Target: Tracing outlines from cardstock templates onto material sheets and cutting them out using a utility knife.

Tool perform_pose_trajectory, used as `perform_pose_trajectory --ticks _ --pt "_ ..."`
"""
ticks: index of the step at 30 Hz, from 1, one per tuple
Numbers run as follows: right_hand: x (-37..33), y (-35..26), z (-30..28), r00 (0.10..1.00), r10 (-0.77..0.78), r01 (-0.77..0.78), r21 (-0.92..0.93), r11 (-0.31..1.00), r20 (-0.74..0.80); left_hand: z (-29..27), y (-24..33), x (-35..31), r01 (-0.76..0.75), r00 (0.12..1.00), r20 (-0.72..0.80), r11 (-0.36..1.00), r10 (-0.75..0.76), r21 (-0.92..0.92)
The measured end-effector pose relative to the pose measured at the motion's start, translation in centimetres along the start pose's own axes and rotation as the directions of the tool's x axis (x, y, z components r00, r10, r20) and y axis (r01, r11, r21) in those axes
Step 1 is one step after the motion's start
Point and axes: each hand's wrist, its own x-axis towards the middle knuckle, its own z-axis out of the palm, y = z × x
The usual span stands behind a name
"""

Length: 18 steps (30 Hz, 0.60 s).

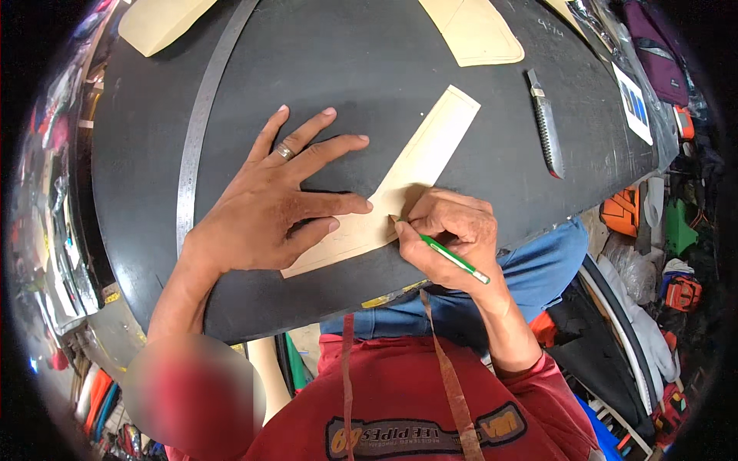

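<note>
A cream paper pattern piece [430, 142], bent like an elbow and marked with pencil lines along its edges, lies flat on the black tabletop [338, 77]. My left hand [277, 192] is spread with its fingers apart; the index fingertip and thumb rest at the pattern's left edge, near the bend. A ring is on one of its fingers. In my right hand [453, 230] is a green pencil [453, 260], pinched between thumb and fingers. Its tip points at the paper close to the bend, though whether it touches cannot be made out.
A long metal ruler [201, 115] lies left of my left hand. On the right is a utility knife [546, 127] with its blade out. More cream pattern pieces [480, 34] lie at the far side. Bags and orange-and-black items [621, 209] crowd beyond the right edge.
</note>
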Motion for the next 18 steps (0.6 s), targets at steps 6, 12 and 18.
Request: perform_pose_trajectory --ticks 6,12,18 --pt "-0.05 0.13 0.03 1.0 0.01 -0.01 -0.007 1.0 -0.021 -0.09 0.17 0.08 0.008 1.0 0.006 1.0 -0.008 -0.006" --pt "0.02 0.08 -0.08 0.999 0.018 -0.019 -0.03 0.999 -0.038 0.05 0.08 0.09 0.005 1.0 0.01 1.0 -0.005 0.026" --pt "0.07 0.32 -0.26 0.999 0.008 -0.01 -0.038 0.999 -0.044 0.11 0.04 0.14 0.002 1.0 0.01 1.0 -0.002 0.024"
